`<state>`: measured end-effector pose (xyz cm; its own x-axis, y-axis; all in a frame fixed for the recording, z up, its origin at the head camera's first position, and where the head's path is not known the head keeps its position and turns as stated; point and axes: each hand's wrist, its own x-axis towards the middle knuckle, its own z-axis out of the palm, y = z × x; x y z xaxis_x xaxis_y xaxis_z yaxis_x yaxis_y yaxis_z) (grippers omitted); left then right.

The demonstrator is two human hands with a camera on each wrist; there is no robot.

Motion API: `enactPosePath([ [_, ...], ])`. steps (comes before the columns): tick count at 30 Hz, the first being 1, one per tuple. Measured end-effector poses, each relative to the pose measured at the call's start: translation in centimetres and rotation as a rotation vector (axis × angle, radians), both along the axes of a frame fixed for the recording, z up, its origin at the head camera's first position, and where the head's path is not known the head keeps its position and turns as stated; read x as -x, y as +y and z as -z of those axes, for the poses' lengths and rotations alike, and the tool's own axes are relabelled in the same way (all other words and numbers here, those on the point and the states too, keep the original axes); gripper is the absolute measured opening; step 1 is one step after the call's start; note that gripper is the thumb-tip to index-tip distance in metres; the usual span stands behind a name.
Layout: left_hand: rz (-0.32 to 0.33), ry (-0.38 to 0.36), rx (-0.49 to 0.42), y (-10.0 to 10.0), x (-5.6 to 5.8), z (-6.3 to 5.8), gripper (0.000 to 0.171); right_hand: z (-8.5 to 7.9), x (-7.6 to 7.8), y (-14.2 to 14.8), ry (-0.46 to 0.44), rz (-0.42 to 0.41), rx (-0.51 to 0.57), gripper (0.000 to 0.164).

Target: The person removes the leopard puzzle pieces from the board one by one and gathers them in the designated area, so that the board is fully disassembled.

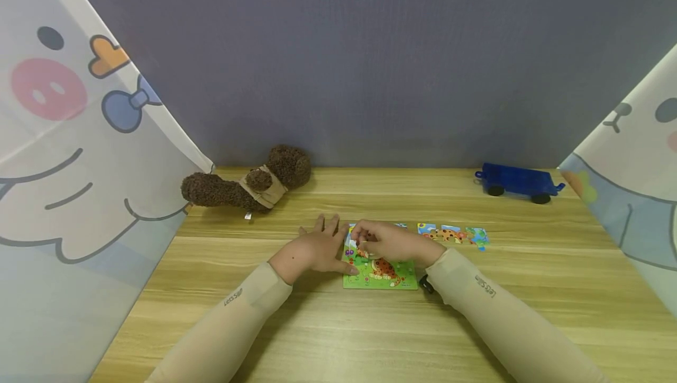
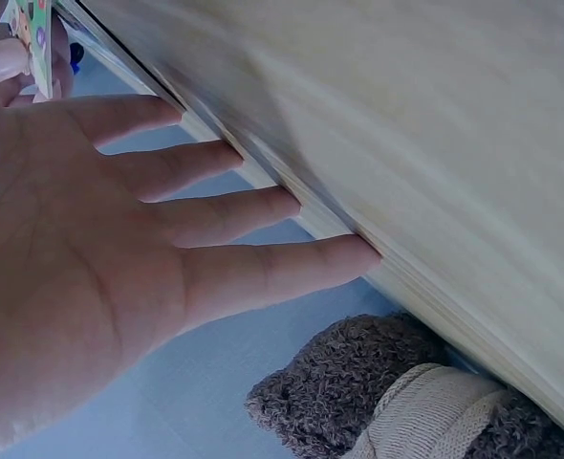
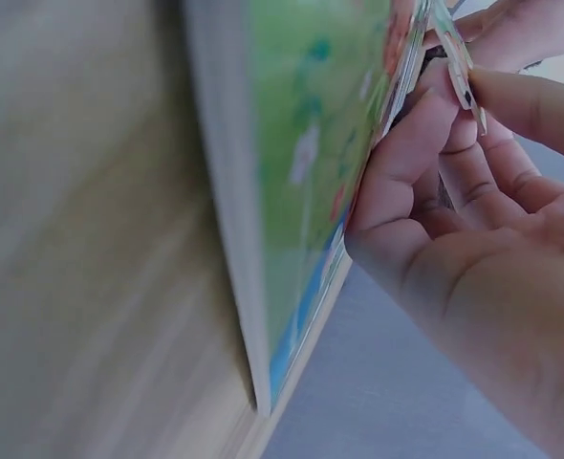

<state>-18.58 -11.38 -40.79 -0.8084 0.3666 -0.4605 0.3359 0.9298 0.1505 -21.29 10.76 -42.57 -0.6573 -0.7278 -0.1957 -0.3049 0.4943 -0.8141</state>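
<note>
A jigsaw puzzle board [image 1: 407,280] with a spotted orange animal on green grass lies on the table under both hands. My right hand [image 1: 394,241] is over its upper part and pinches a thin puzzle piece [image 3: 462,84] between thumb and fingers, the piece tilted up on edge. Its fingers touch or almost touch the board in the right wrist view. At the board's left side, my left hand [image 1: 321,251] has its fingers spread straight, fingertips [image 2: 358,251] at the tabletop, thumb over the board's left edge. The hands hide part of the picture.
Several loose puzzle pieces [image 1: 451,234] lie in a row right of the board. A brown plush toy [image 1: 288,165] lies at the back left, and a blue toy wagon [image 1: 518,180] stands at the back right. A grey partition [image 1: 370,77] rises behind the table.
</note>
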Motion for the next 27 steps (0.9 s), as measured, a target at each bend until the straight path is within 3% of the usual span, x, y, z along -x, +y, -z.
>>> enactPosePath([
  [5, 0.001, 0.002, -0.003, 0.0, 0.0, 0.1, 0.116, -0.1, 0.2, 0.7, -0.044, 0.032, 0.053, 0.020],
  [12, 0.002, 0.006, -0.005, -0.1, 0.0, 0.1, 0.116, -1.8, 0.4, 2.4, -0.010, 0.083, 0.059, 0.023],
  [20, -0.005, 0.003, -0.014, 0.0, -0.2, 0.0, 0.116, -4.1, 0.5, 5.7, 0.000, 0.147, 0.099, 0.026],
  [27, -0.001, 0.001, -0.029, 0.1, -0.4, 0.0, 0.115, -4.6, 0.4, 8.9, 0.002, 0.198, 0.069, 0.023],
])
